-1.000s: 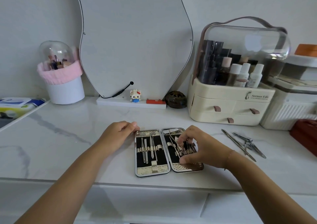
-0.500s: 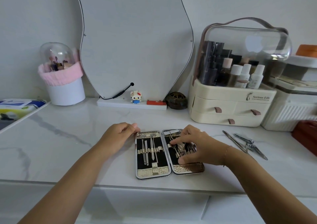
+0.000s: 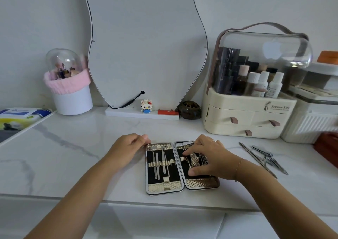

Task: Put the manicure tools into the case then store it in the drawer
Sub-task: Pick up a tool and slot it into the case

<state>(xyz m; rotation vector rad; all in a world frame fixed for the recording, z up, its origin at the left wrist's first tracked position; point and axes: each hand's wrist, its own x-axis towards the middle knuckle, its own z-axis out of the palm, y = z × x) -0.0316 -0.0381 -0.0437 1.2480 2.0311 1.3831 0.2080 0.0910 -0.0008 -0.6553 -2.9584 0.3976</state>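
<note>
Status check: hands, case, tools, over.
Left hand steadies open case. Right hand seats tool in right half. Loose tools on counter, right of case. Nothing blocking.

Soft even daylight, faint shadows, mild wide-angle bending at edges.

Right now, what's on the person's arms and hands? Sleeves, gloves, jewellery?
No sleeves or gloves in view: both forearms are bare. The right hand has a thin ring on one finger and a fine chain bracelet at the wrist. The left hand wears nothing visible.
</note>
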